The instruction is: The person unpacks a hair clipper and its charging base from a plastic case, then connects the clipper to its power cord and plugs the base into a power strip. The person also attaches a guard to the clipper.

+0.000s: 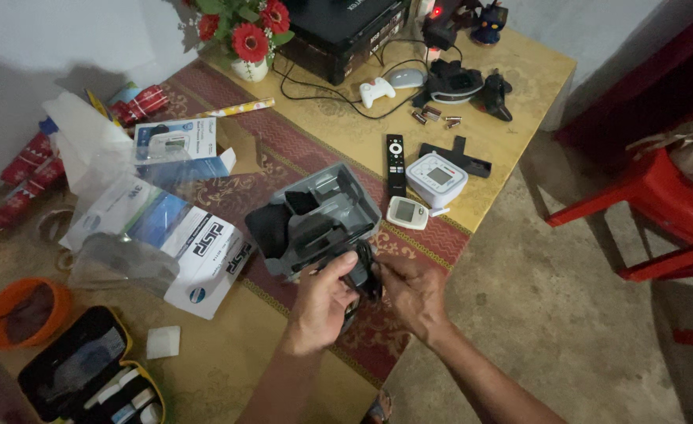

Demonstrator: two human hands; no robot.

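My left hand grips a small black device with a black cord near the table's front edge. From the right, my right hand pinches the black cord of that device. Just behind both hands sits a grey moulded plastic tray with a black item in its left side. A small white monitor and a larger white blood-pressure monitor lie to the right of the tray, beside a black remote.
White product boxes and clear plastic bags lie at the left. An orange bowl and an open black pouch sit near the front left. At the back: flowers, white game controller, several batteries. A red stool stands at the right.
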